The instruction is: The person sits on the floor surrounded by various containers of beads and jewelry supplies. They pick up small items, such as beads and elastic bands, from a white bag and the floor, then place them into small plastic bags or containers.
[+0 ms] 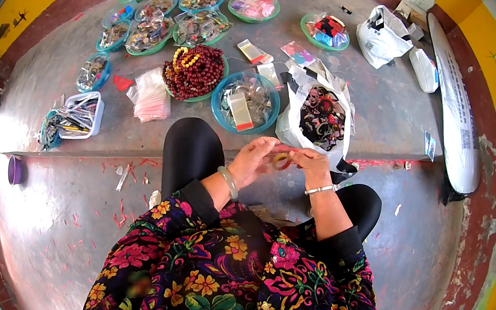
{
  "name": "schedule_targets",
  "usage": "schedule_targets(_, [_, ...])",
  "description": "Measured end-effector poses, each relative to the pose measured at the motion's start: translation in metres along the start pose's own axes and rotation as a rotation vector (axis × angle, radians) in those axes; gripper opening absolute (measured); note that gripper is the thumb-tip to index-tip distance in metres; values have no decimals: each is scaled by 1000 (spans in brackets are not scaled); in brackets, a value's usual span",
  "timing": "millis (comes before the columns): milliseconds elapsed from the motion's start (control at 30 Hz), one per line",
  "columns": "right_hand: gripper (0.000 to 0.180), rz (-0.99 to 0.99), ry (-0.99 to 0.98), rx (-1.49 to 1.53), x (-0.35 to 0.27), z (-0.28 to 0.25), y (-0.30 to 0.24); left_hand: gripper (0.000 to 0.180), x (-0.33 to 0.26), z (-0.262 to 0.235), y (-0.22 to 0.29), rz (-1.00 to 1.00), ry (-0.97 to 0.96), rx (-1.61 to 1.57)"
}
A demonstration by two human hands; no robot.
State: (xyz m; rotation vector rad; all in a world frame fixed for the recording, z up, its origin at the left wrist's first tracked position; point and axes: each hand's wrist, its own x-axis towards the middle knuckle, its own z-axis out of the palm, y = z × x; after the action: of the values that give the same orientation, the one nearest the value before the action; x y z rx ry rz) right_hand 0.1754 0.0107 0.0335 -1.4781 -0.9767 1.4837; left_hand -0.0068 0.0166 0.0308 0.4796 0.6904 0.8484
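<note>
A grey concrete ledge [390,106] spreads at twelve o'clock, carrying a white bag of bangles [321,118] and a dish of dark red beads [195,71]. Your left hand [251,161] and right hand [309,164] pinch a small amber bangle [281,160] between them, fingers closed on its rim; it looks light, stiff and slippery, so grip opposite edges.

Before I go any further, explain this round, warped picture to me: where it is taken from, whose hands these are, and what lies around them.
The picture comes from a wide fisheye camera worn on a person's head, looking down, so straight edges bend. The left hand and right hand are that person's own, meeting above the knees. Together they hold a small ring-shaped bangle. On the grey floor ahead lie a dish of dark red beads, a blue dish of small clear packets, an open white bag of bangles, and more dishes of trinkets.
</note>
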Motion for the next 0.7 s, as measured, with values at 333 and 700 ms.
schedule_targets(333, [10, -37, 112, 277, -4, -11, -21, 46, -13, 4, 15, -59, -15, 154])
schedule_targets(700, [18, -144, -57, 205, -24, 7, -33, 20, -19, 31, 10, 110, 7, 282])
